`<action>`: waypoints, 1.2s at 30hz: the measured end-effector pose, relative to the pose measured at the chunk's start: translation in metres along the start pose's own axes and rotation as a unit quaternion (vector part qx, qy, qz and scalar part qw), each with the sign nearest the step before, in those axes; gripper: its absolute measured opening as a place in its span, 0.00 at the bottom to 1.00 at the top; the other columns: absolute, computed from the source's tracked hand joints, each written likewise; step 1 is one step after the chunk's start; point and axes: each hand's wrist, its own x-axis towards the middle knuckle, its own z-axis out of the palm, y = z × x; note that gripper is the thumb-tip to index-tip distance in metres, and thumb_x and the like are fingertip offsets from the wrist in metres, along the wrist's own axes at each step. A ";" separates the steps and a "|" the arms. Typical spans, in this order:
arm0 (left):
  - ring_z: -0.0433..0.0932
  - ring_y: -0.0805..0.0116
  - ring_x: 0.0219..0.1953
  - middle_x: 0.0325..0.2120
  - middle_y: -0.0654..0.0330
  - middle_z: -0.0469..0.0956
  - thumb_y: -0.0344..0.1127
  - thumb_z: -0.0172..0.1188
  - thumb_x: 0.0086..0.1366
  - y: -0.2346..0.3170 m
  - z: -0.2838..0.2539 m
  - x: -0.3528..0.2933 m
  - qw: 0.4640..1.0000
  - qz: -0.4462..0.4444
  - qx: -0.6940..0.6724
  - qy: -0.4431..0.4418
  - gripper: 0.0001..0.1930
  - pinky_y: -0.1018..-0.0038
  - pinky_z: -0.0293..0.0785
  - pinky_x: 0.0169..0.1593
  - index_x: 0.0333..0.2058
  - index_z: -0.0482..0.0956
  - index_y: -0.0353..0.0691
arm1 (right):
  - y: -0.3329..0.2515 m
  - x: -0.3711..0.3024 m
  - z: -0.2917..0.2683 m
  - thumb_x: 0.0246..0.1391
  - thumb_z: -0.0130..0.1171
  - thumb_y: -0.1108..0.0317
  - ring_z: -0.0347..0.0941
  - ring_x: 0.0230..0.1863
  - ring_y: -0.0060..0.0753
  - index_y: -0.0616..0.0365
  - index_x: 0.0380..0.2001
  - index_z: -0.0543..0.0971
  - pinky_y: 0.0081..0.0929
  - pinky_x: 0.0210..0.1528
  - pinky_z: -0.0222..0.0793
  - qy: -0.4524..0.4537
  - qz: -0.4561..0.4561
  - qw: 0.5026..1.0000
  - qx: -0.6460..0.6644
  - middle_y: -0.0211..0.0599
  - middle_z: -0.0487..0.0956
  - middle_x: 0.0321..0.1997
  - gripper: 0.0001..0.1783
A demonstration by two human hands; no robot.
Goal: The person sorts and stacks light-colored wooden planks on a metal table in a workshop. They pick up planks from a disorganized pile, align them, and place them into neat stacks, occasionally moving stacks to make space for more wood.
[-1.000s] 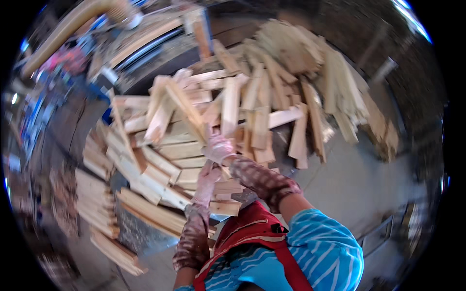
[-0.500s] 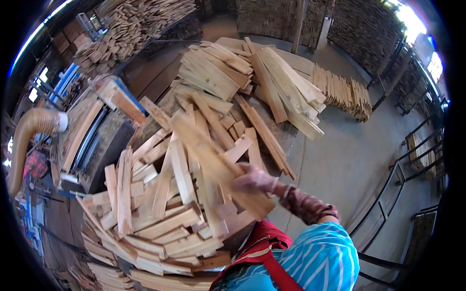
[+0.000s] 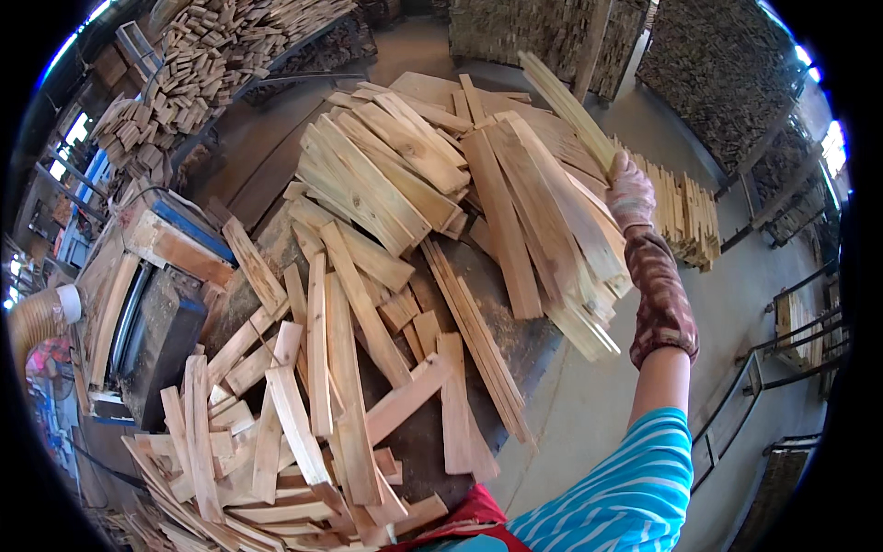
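Note:
My right hand (image 3: 633, 195), in a pale glove with a brown patterned sleeve cover, is stretched out to the far right. Its fingers are closed round the near end of a wooden plank (image 3: 572, 109), which is seen nearly edge-on and slants away to the upper left. Just below and left of it lies a stack of wide planks (image 3: 543, 212) with fanned ends. Whether the held plank touches that stack I cannot tell. Another heap of wide boards (image 3: 368, 175) lies left of it. My left hand is out of the picture.
Narrow offcuts (image 3: 303, 414) cover the near left of the table. A machine with a roller (image 3: 129, 313) and a ribbed hose (image 3: 41, 317) stands at the left. Beyond the table's right side is a row of upright slats (image 3: 681, 212); metal racks (image 3: 745, 396) stand farther right.
My right hand has swung from above the near offcuts out to the far right, carrying the plank. The arm is now extended, and the whole view has shifted a little.

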 end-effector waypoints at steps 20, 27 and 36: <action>0.67 0.80 0.22 0.19 0.72 0.70 0.38 0.58 0.65 -0.130 -0.240 -0.202 0.872 -0.182 -0.044 0.453 0.09 0.76 0.63 0.26 0.29 0.80 0.42 | -0.130 0.051 0.118 0.70 0.45 0.54 0.72 0.63 0.47 0.59 0.62 0.74 0.38 0.66 0.65 -0.170 -0.138 0.933 0.286 0.49 0.76 0.62 0.26; 0.82 0.70 0.44 0.39 0.59 0.85 0.39 0.62 0.62 -0.194 -0.330 -0.186 0.848 -0.037 -0.057 0.525 0.21 0.74 0.75 0.51 0.52 0.82 0.36 | -0.427 -0.193 0.002 0.63 0.59 0.68 0.78 0.54 0.35 0.66 0.55 0.80 0.31 0.61 0.69 -0.281 -0.428 0.649 0.562 0.43 0.83 0.53 0.20; 0.67 0.41 0.66 0.65 0.39 0.65 0.46 0.70 0.51 -0.175 -0.495 -0.067 0.893 -0.115 0.139 0.412 0.56 0.58 0.67 0.65 0.73 0.47 0.40 | -0.660 -0.614 -0.188 0.55 0.61 0.40 0.61 0.70 0.56 0.67 0.69 0.61 0.43 0.72 0.54 -0.244 -0.578 0.614 0.479 0.57 0.62 0.73 0.50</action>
